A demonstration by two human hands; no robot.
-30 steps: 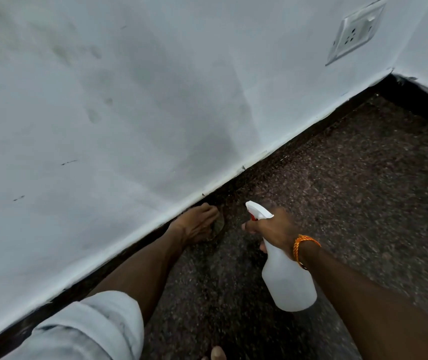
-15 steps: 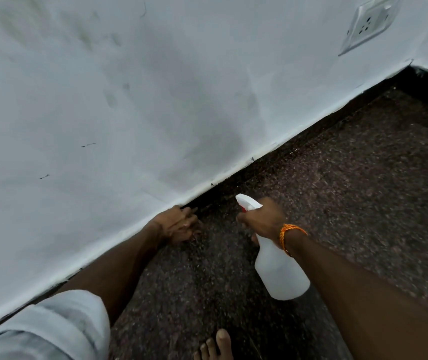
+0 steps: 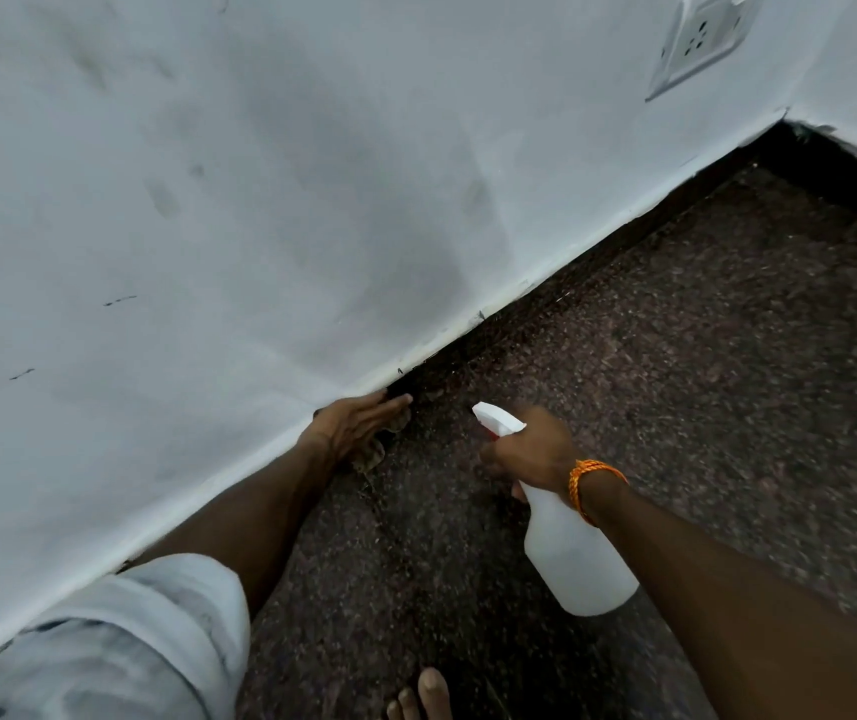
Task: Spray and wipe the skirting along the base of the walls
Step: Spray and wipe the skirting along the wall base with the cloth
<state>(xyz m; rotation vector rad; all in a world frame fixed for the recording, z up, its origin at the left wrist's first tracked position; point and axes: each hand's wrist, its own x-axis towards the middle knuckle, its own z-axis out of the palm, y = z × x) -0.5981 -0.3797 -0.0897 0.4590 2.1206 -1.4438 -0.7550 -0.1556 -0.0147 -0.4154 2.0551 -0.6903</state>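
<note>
The skirting (image 3: 447, 356) is a narrow, near-black strip at the foot of the white wall (image 3: 208, 226). It runs on a slant from the lower left of the frame up to the corner at the upper right, where a second dark stretch meets it and heads off to the right edge. Its top edge against the paint is uneven, with small dark flecks and chips along the line. Its colour is close to that of the dark speckled floor (image 3: 676, 356), so the line between the two is hard to make out.

The left hand (image 3: 359, 423) lies on the skirting just left of the frame's centre. Its fingers are straight and close together, pointing up and to the right along the strip. They press a brownish cloth (image 3: 372, 457) against it, and the cloth shows below the palm.

The right hand (image 3: 530, 449) is just right of centre, apart from the left hand and above the floor. Its fingers are curled round the neck of a white bottle (image 3: 577, 558), whose nozzle points up and left toward the skirting. A bit of red trigger shows under the nozzle; whether it is squeezed I cannot tell. An orange band (image 3: 592, 485) circles that wrist.

A white socket (image 3: 702, 39) sits on the wall at the upper right. A rolled white sleeve (image 3: 130, 641) fills the lower left, and toes (image 3: 416, 693) show at the bottom edge.
</note>
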